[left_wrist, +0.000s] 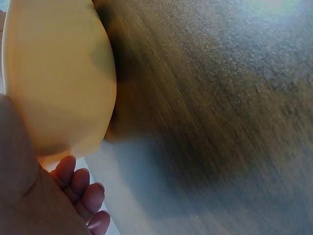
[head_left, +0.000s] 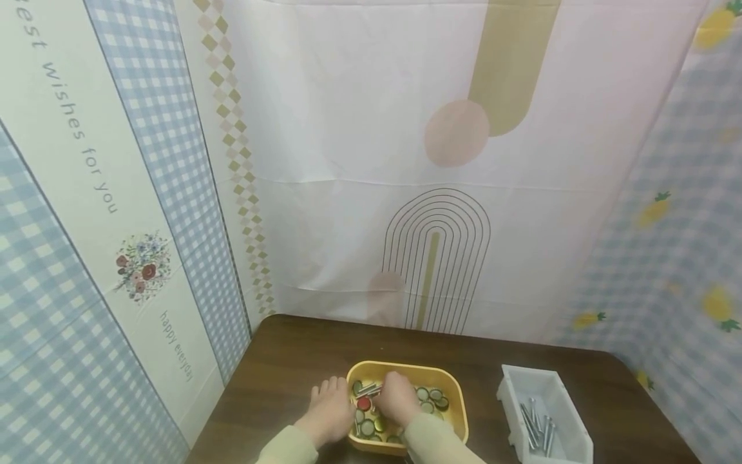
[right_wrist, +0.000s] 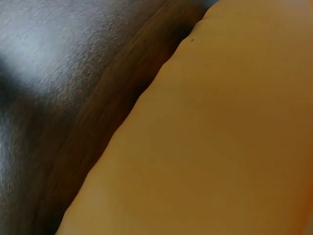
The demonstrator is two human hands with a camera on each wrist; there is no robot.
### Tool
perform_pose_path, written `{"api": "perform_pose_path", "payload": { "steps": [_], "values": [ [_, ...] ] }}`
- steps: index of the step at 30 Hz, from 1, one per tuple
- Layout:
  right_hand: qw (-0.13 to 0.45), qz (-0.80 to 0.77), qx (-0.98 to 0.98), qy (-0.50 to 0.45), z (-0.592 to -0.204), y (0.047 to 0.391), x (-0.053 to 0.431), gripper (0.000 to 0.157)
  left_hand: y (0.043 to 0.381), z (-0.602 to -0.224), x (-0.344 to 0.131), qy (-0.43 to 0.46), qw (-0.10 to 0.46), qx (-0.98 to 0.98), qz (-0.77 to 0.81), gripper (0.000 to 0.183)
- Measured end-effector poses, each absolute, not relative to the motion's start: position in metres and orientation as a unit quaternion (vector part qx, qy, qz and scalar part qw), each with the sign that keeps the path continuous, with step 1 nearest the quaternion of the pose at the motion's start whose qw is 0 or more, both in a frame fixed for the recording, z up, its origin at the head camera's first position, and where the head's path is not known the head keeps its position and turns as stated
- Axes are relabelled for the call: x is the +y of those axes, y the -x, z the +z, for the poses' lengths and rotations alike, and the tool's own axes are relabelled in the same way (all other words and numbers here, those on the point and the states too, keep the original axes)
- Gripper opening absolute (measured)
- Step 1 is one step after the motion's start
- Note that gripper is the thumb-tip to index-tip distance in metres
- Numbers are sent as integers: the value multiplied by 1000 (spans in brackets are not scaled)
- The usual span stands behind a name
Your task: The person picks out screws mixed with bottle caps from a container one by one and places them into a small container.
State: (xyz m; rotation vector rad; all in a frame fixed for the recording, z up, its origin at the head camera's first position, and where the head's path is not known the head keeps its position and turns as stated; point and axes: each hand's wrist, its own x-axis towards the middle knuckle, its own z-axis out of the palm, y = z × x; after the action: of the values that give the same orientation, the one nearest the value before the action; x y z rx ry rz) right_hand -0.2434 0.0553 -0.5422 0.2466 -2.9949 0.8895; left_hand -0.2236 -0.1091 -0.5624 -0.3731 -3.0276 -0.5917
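Note:
A yellow tub (head_left: 462, 407) on the table holds several bottle caps (head_left: 368, 428), mostly pale or green, one red cap (head_left: 363, 403), and a few metal bolts (head_left: 366, 389). My right hand (head_left: 399, 398) reaches into it from the front, fingers bent down beside the bolts; the fingertips are hidden, so what they hold is unclear. Against the tub's left side rests my left hand (head_left: 332, 410), its fingers pointing away from me. In the left wrist view its loosely bent fingers (left_wrist: 80, 183) lie by the tub's outer wall (left_wrist: 63, 78). The right wrist view shows mostly the tub's wall (right_wrist: 210, 127).
To the right of the tub stands a white open bin (head_left: 570, 407) with several long bolts (head_left: 537, 426) inside. The brown wooden table (head_left: 313, 351) ends at a patterned cloth backdrop (head_left: 324, 245), with checked cloth on both sides.

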Motion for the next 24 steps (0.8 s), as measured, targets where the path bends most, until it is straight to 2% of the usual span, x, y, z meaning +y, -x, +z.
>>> {"api": "perform_pose_path", "payload": {
  "steps": [10, 18, 24],
  "values": [
    [-16, 299, -953, -51, -544, 246, 57, 24, 221, -561, -107, 114, 23, -973, -198, 27],
    [-18, 303, -952, -30, -546, 250, 61, 29, 222, -562, -104, 119, 23, -972, -199, 25],
    [-19, 315, -949, -26, -545, 255, 61, 26, 224, -562, -105, 112, 25, -973, -199, 25]
  ]
}}
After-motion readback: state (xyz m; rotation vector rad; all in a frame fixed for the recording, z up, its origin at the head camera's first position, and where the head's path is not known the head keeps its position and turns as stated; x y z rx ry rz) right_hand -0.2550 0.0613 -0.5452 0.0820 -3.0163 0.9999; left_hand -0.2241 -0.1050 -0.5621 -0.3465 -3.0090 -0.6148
